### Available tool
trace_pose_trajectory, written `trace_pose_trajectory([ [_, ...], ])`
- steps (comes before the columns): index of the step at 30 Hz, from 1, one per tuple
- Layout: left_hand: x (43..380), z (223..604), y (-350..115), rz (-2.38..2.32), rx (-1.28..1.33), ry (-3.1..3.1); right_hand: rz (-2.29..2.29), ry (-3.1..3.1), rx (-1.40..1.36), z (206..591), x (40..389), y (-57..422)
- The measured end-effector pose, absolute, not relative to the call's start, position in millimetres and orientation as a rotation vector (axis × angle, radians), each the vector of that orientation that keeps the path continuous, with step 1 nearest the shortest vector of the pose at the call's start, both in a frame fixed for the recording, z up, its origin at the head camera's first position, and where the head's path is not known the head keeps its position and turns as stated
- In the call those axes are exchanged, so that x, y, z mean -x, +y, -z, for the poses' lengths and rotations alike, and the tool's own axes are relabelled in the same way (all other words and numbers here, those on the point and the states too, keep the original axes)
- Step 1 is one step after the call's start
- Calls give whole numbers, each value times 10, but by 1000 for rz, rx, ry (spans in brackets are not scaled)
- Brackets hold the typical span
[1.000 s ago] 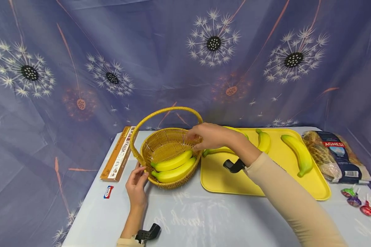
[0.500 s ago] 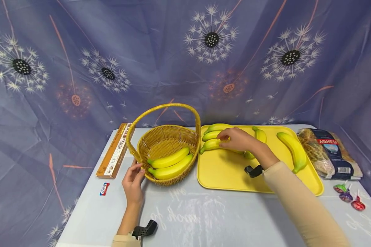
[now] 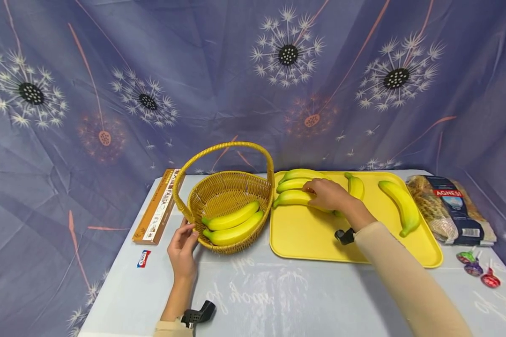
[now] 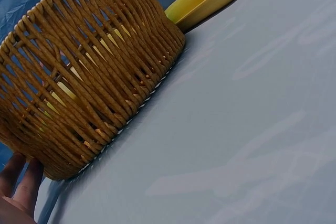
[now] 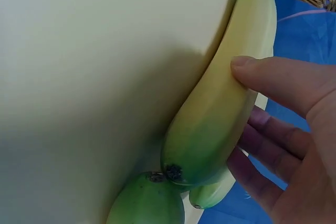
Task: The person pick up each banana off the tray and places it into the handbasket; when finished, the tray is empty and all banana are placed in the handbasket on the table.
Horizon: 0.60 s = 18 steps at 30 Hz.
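Note:
On the left, my left hand point(image 3: 182, 252) holds the side of a yellow wicker basket point(image 3: 232, 180) near the base of its arched handle; fingertips touch the weave in the left wrist view. Two bananas point(image 3: 236, 232) lie side by side inside it. Over the yellow tray point(image 3: 303, 243), my right hand point(image 3: 330, 194) pinches the nearest banana point(image 5: 226, 93), thumb on one side and fingers on the other. Behind that one lie two more bananas point(image 3: 287, 186), partly covered by the hand. Another banana point(image 3: 356, 186) sits just right of the hand, its lower part hidden.
A single banana point(image 3: 400, 206) lies at the tray's right. Beyond stand an Agnesi pasta bag point(image 3: 451, 210) and several lollipops point(image 3: 473, 268). Left of the basket are a pasta box point(image 3: 158, 208) and a small wrapped sweet point(image 3: 144, 259). A patterned curtain point(image 3: 219, 84) hangs behind.
My right hand has left the basket's right rim, moved right over the tray and lowered onto the nearest banana, fingers closing around it. The left hand stays at the basket.

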<state>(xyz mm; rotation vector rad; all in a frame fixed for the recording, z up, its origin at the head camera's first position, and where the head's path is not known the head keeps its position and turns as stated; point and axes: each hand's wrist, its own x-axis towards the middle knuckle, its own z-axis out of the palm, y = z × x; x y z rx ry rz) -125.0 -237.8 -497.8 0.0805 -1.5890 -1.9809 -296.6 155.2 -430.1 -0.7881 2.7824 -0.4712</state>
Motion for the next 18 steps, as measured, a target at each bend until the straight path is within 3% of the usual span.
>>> trace_pose_trajectory([
  [18, 1254, 4983, -2374, 1980, -98, -1582, 237, 2858, 833, 4027, 2799, 1534],
])
